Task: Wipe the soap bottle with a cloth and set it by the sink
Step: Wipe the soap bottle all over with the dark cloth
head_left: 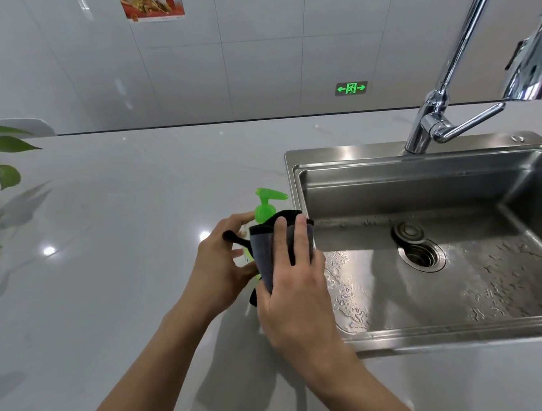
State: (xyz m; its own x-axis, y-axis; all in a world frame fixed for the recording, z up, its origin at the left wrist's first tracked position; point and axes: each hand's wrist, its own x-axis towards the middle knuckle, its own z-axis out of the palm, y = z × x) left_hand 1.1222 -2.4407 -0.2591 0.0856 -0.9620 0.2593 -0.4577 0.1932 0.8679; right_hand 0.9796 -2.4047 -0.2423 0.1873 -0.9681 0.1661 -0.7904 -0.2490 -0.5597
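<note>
While your left hand (217,264) grips the soap bottle (265,209) beside the sink (356,153) and your right hand (297,287) clasps the cloth (266,261) round it, rotate the bottle, wiping pump to base.

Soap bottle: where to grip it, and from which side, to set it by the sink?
Grip the body of the soap bottle, below the pump, from the left: the right hand and cloth cover its sink-facing side, and the pump points toward the sink. The thin neck would likely be a poor hold. The left hand holds it there.
</note>
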